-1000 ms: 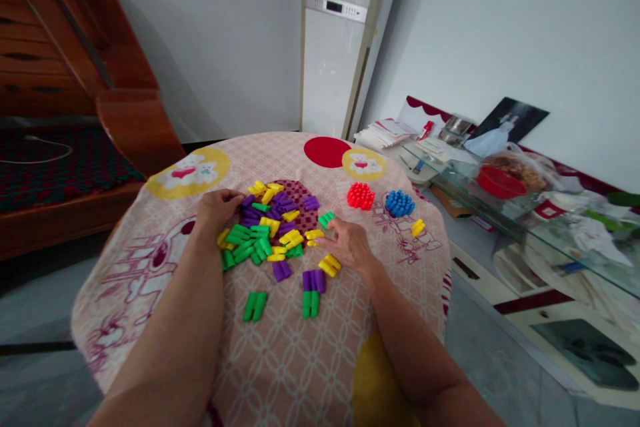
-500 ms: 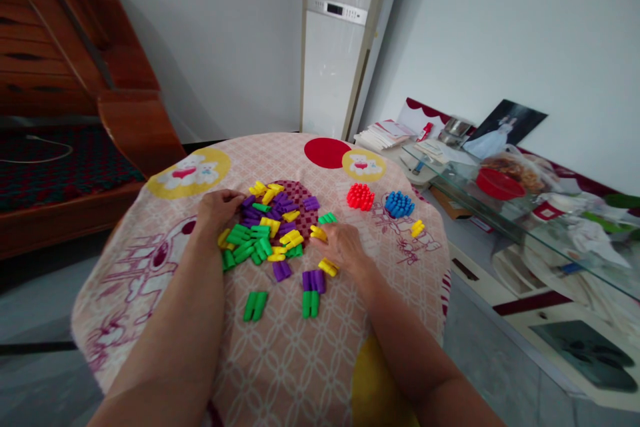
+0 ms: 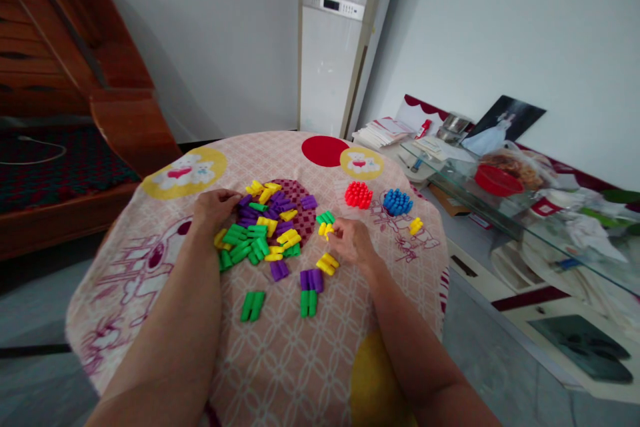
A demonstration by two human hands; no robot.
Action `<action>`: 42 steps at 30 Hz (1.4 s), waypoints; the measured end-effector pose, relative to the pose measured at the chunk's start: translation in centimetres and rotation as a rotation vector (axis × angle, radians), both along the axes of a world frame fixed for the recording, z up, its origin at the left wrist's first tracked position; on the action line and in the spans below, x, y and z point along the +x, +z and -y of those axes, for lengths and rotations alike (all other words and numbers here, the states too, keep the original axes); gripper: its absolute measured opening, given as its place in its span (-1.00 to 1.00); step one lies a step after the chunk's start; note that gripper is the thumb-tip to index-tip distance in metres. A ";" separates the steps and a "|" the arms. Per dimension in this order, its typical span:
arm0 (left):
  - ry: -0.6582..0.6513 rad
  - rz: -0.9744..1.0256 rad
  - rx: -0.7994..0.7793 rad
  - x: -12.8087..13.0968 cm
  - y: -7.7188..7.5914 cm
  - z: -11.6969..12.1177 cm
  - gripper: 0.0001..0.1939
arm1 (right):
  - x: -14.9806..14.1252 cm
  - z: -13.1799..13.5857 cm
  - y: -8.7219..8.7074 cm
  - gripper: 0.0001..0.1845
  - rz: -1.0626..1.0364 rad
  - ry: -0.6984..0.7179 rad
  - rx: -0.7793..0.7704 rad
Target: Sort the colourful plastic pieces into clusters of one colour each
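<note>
Yellow block point(image 3: 325, 229) shifted beside green block point(image 3: 325, 217); patterned tablecloth point(image 3: 280, 353), wooden bench point(image 3: 127, 120) near.

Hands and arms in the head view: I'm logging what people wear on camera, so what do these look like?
The left hand and right hand are bare, with no gloves. No watch, bracelet, sleeve, cable or marking shows on the left forearm or right forearm. The fingers are too small to rule out rings.
</note>
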State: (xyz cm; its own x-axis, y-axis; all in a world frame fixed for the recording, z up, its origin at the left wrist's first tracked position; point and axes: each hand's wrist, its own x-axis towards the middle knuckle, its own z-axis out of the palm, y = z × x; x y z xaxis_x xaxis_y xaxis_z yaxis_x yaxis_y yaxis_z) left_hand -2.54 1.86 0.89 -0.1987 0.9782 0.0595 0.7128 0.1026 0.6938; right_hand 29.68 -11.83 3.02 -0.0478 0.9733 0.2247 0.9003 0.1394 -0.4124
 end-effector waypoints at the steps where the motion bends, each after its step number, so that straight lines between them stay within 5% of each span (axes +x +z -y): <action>1: -0.004 -0.007 -0.001 0.1 0.2 0.1 -0.62 | 0.6 0.0 0.1 -0.90 -0.019 -0.016 0.016; 8: -0.014 -0.049 -0.019 0.2 0.6 0.3 -0.61 | 8.1 1.4 1.3 -0.75 -0.088 -0.520 0.294; 12: -0.019 -0.043 -0.035 0.1 0.4 0.1 -0.57 | 11.1 2.9 1.3 -0.72 0.056 -0.805 0.245; 16: -0.012 -0.032 -0.060 0.3 0.7 0.4 -0.58 | 12.0 3.2 0.9 -0.70 0.134 -0.903 0.143; 29: -0.016 -0.065 -0.061 0.1 0.8 0.3 -0.58 | 12.2 3.5 0.8 -0.68 0.191 -0.935 0.016; 37: 0.017 -0.030 -0.062 0.5 1.2 0.6 -0.61 | 11.5 3.6 1.8 -0.68 0.122 -0.973 0.077; 39: 0.029 -0.013 -0.067 0.8 1.5 0.9 -0.61 | 10.4 3.2 1.8 -0.70 0.035 -0.861 0.151; 42: 0.027 -0.003 -0.057 0.7 1.3 0.9 -0.59 | 7.2 2.5 1.3 -0.75 -0.179 -0.460 0.174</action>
State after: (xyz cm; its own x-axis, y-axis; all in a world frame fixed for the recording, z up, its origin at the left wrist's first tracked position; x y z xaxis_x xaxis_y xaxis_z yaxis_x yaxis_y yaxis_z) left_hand -1.83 1.01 2.22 -0.2250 0.9743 0.0046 0.7115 0.1611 0.6840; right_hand 36.91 -14.37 4.29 0.4297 0.8321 0.3506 0.8021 -0.1735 -0.5714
